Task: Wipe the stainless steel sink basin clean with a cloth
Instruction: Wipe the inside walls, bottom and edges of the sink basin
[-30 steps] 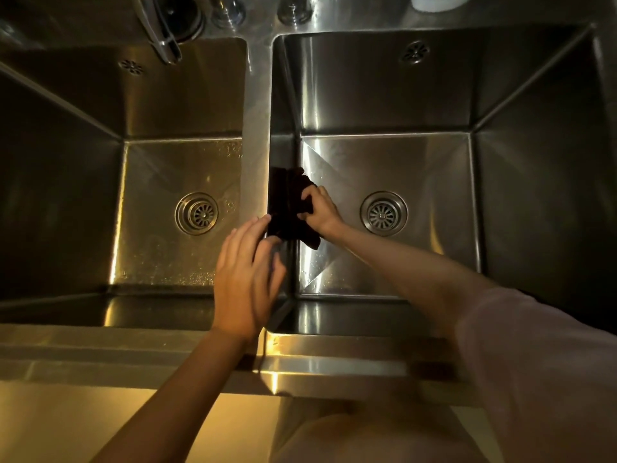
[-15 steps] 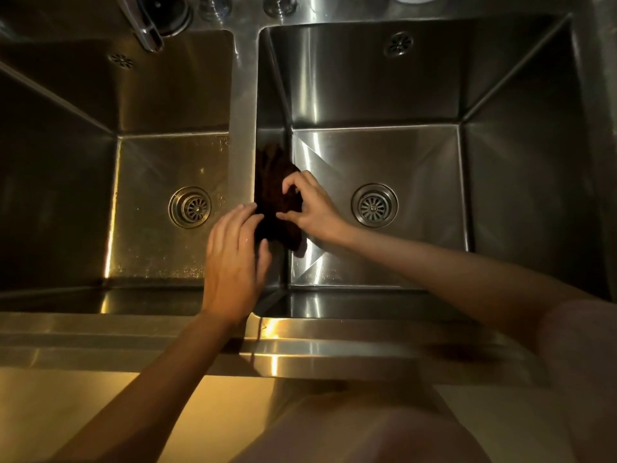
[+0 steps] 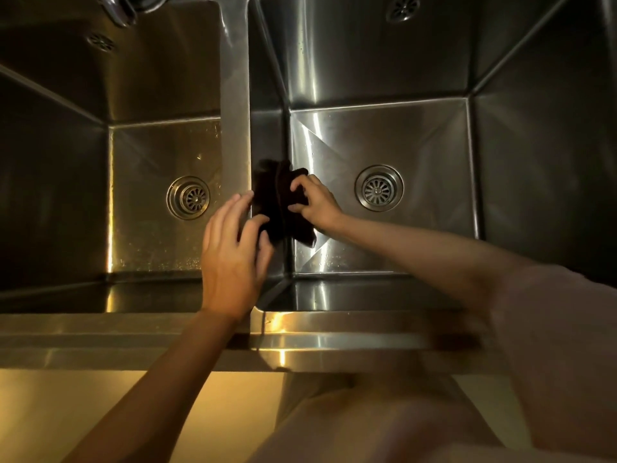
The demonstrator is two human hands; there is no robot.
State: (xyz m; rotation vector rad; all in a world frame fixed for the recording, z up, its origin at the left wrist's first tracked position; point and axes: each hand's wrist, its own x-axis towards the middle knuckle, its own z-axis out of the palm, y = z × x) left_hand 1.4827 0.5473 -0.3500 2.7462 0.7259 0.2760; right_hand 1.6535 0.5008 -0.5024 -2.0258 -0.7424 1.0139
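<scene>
Down in the right basin of the stainless steel double sink, my right hand presses a dark cloth against the wall below the divider that separates the two basins. My fingers are curled and pinched into the fabric, thumb below and fingertips above, so that hand is clamped on the cloth. The cloth is bunched and creased down its middle; its left part lies flat on the steel wall, where a dark reflection makes its edge hard to tell, and its lower corner hangs down near the basin floor.

My left hand is over the near end of the divider, fingers loosely spread and slightly bent. The fingertips reach the left edge of the cloth and the thumb lies against its lower part, but I cannot tell whether they grip it or only touch it.

The right drain strainer sits on the floor just to the right of my right hand, apart from the cloth. The left basin has its own drain strainer, and droplets speckle its floor near the front. A faucet spout shows at the top left edge. Each back wall carries a small overflow grille. My pale sleeve fills the lower right.
</scene>
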